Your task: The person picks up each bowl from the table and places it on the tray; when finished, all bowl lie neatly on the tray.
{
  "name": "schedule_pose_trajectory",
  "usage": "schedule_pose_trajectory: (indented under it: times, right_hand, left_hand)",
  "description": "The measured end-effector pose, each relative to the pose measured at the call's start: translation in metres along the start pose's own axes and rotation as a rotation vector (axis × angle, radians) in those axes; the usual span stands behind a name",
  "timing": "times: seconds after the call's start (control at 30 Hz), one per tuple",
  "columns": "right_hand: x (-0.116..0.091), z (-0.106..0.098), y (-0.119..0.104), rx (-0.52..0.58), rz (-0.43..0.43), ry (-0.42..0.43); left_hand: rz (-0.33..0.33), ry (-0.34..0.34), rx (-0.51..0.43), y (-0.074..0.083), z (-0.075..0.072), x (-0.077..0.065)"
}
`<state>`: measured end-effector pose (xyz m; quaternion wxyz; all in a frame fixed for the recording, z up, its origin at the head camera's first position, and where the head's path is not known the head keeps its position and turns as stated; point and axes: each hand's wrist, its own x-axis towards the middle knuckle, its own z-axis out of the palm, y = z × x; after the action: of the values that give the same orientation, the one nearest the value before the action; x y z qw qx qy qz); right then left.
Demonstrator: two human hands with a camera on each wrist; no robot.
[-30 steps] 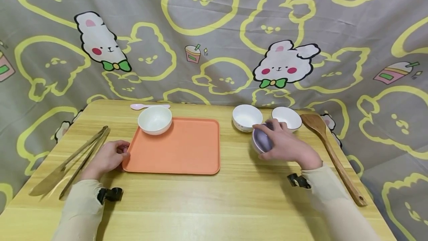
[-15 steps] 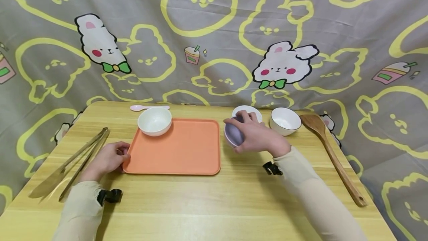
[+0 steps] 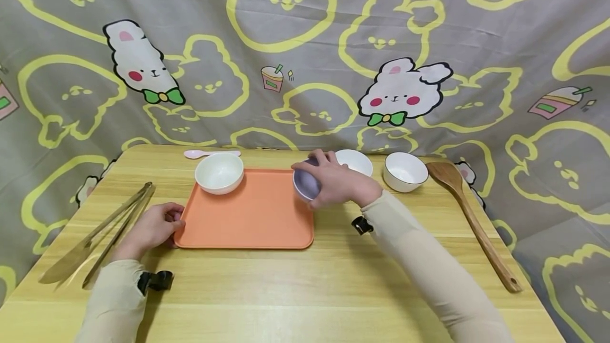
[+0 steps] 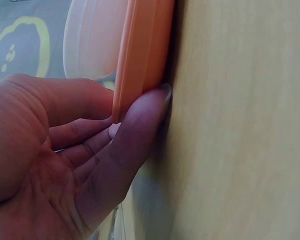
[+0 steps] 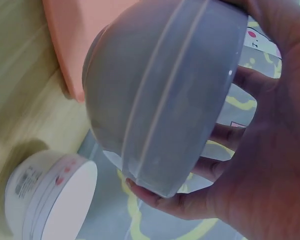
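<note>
My right hand [image 3: 333,178] grips a lavender bowl [image 3: 306,184] by its rim, raised over the right edge of an orange tray [image 3: 252,216]. Up close in the right wrist view, the bowl [image 5: 155,95] is tilted, with the fingers spread round its rim. My left hand [image 3: 154,229] is at the tray's left edge; in the left wrist view its thumb and forefinger pinch the tray rim [image 4: 140,60]. A white bowl [image 3: 219,173] sits on the tray's far left corner.
Two white bowls stand at the back right: a partly hidden bowl [image 3: 355,162] and a dark-rimmed bowl [image 3: 406,172]. A wooden spatula [image 3: 469,210] lies at the right, tongs [image 3: 95,237] at the left. A pink spoon [image 3: 209,153] lies near the back edge.
My right hand has carried the lavender bowl leftward from in front of the white bowls to above the tray's right edge. The left hand has stayed at the tray's edge.
</note>
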<state>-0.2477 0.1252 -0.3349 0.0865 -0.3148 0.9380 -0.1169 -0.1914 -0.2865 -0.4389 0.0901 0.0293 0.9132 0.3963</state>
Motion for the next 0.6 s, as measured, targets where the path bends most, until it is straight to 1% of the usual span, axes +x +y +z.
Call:
schedule_pose_trajectory:
  times: [0.17,0.3,0.6]
  right_hand:
    - [0.014,0.002,-0.005,-0.009,-0.029,-0.018]
    - [0.025,0.008,-0.008,-0.013,-0.036,-0.034]
    - [0.043,0.018,-0.012,-0.015,0.006,-0.045]
  left_hand:
    - [-0.008,-0.003,-0.013,0.0,0.001,0.0]
    - [-0.013,-0.007,-0.029,0.0,0.002,0.0]
    - [-0.007,-0.003,-0.037,-0.002,0.001,0.0]
